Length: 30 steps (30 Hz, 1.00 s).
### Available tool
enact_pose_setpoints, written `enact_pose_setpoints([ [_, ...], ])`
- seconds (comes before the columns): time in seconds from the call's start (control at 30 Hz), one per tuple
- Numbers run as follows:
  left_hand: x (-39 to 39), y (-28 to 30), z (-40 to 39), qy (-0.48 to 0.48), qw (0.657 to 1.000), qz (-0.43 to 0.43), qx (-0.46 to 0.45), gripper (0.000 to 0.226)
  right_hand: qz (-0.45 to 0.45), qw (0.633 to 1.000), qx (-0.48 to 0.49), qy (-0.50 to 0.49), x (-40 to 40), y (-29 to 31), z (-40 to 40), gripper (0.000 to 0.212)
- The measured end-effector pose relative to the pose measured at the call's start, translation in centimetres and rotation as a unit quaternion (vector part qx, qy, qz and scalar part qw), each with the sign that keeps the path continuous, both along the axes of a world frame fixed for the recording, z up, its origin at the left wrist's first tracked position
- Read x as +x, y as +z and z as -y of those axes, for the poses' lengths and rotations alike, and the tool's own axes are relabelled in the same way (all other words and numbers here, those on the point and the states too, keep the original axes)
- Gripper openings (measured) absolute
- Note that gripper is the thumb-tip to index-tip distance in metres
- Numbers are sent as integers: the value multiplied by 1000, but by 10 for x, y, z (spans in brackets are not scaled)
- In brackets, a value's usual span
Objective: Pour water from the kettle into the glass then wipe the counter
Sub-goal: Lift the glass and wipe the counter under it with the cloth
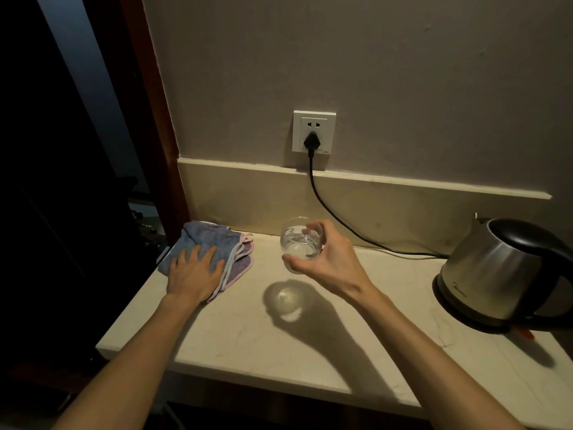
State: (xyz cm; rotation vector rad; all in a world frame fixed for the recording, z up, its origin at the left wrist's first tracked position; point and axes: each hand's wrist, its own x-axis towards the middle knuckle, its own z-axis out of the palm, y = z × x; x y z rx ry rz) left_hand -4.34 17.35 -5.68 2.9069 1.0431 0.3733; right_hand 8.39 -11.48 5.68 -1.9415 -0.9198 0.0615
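Note:
My right hand holds a clear glass with water in it, lifted above the pale counter; its shadow falls on the stone below. A folded blue and pink cloth lies at the counter's back left corner, and my left hand rests flat on it with fingers spread. The steel kettle with a black handle stands on its base at the right, apart from both hands.
A black cord runs from the wall socket down along the backsplash to the kettle base. The counter's left edge drops into a dark space beside a brown door frame. The wall stands close behind.

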Motion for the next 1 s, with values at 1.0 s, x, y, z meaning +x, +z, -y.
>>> enact_pose_setpoints([
  [1.0,26,4,331,-313,945,73,-52,40,44,999,11,-23,16,25,32,70],
])
